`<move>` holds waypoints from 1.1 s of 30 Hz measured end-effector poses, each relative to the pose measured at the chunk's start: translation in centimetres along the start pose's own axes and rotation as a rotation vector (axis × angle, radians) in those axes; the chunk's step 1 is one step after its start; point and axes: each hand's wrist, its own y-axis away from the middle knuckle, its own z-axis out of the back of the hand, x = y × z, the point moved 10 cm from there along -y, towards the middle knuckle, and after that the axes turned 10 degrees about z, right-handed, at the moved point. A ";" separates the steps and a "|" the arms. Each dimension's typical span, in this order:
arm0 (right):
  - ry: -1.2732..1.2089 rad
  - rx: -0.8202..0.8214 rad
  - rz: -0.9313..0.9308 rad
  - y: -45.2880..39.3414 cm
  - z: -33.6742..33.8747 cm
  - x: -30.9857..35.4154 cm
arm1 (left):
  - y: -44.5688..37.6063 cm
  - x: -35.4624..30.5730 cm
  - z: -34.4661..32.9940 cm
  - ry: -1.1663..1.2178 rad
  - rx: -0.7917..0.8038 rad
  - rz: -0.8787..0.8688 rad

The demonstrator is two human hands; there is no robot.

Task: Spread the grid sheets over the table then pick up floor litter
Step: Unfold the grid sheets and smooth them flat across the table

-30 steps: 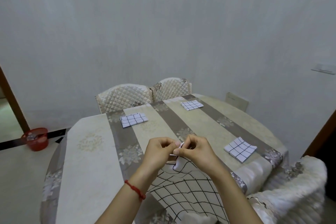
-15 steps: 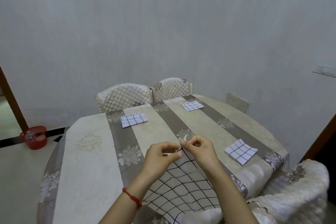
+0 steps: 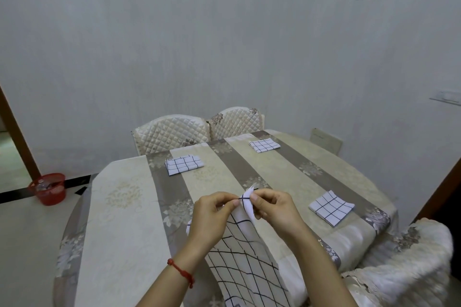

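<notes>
A white grid sheet (image 3: 245, 259) hangs partly unfolded over the near edge of the table (image 3: 119, 219). My left hand (image 3: 212, 219) and my right hand (image 3: 275, 212) both pinch its top edge, close together, lifted above the tabletop. Three more grid sheets lie folded on the table: one at the far left (image 3: 184, 164), one at the far right (image 3: 264, 145), one at the near right (image 3: 331, 207).
The round table wears a striped beige and brown floral cloth. Two quilted chairs (image 3: 172, 132) stand behind it at the wall, and another chair (image 3: 404, 266) is at my near right. A red basket (image 3: 48, 188) sits on the floor at left.
Both hands have lifted the sheet's top edge slightly higher and farther over the table, and the sheet has unfolded longer beneath them.
</notes>
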 end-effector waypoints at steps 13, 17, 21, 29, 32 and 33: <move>0.054 -0.369 -0.029 0.6 3.4 -1.8 | 0.0 2.0 3.7 0.240 -0.254 0.079; 0.096 -0.435 -0.039 0.4 5.8 -1.7 | -1.4 4.7 6.7 0.292 -0.333 0.165; 0.197 -0.485 -0.040 -0.4 8.0 -1.8 | -2.1 7.4 8.6 0.433 -0.336 0.298; 0.417 -0.530 -0.120 -4.6 12.4 -2.4 | -5.0 11.6 13.4 0.496 -0.398 0.425; 0.442 -0.512 -0.121 -5.9 12.7 -2.1 | -5.5 12.8 15.0 0.513 -0.419 0.467; 0.443 -0.514 -0.121 -6.3 12.9 -2.2 | -5.6 13.2 15.5 0.501 -0.428 0.478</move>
